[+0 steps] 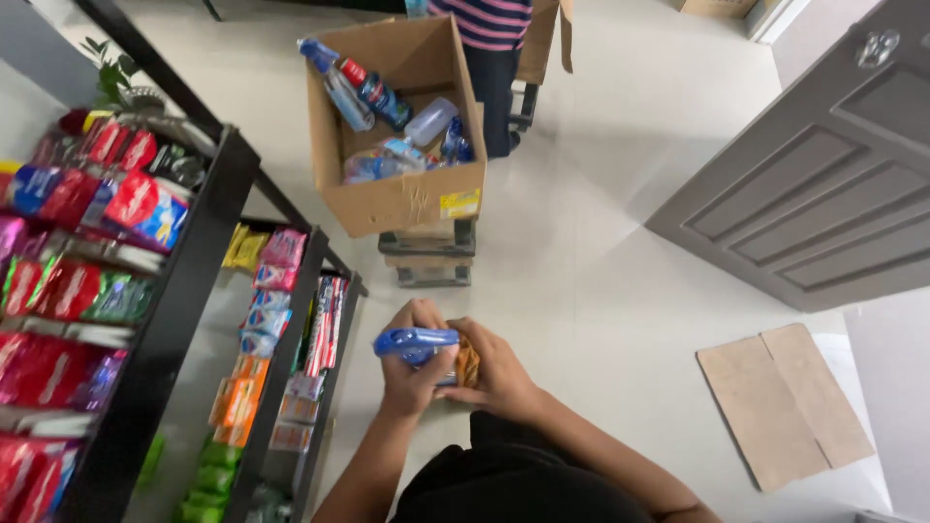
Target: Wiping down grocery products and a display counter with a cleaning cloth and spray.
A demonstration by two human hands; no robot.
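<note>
**Both hands closed on a blue tool and an orange packet**

Dark clothing over the person's lap (528, 484) fills the near edge of the view, and both forearms reach away from it toward the middle of the floor. The left hand (412, 363) is closed around a blue handheld tool (415, 342), which lies crosswise over its fingers. The right hand (496, 373) sits just beside it, touching it, and grips a small orange packet (468, 363) pressed between the two hands; most of that packet is hidden.

On the left stands a black shelf rack (184, 291) stocked with red, green, pink and orange snack packets. Farther off, in the middle, an open cardboard box (407, 199) rests on a low trolley (428, 261); spray bottles (339, 92) and other clear bottles lie inside it. Behind the box stands another person in a striped shirt (489, 19) and dark trousers. To the right a grey panelled door (823, 194) hangs open, and a flattened piece of cardboard (785, 402) lies on the pale floor (601, 291), near right.
</note>
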